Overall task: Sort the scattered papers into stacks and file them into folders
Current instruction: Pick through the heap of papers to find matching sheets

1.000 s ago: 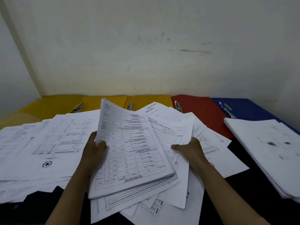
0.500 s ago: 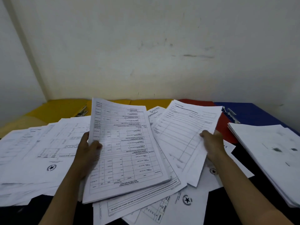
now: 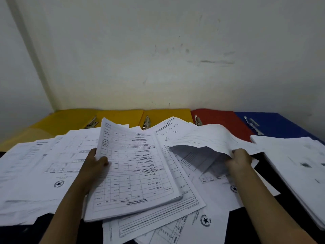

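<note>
My left hand grips the left edge of a thick stack of printed forms, tilted up over the pile with its near edge down. My right hand pinches a few loose sheets, lifted and curling over so their shaded underside shows. Scattered papers cover the dark table under both hands. Along the wall lie open folders: two yellow ones, a red folder and a blue folder, each with a metal clip.
A neat pile of white sheets lies at the right, partly over the blue folder. The dark table shows between that pile and the loose papers. A white wall closes the back and left side.
My right hand has carried its sheets further right and up; they now bend over and show their underside. The left hand keeps holding the thick stack in about the same place.
</note>
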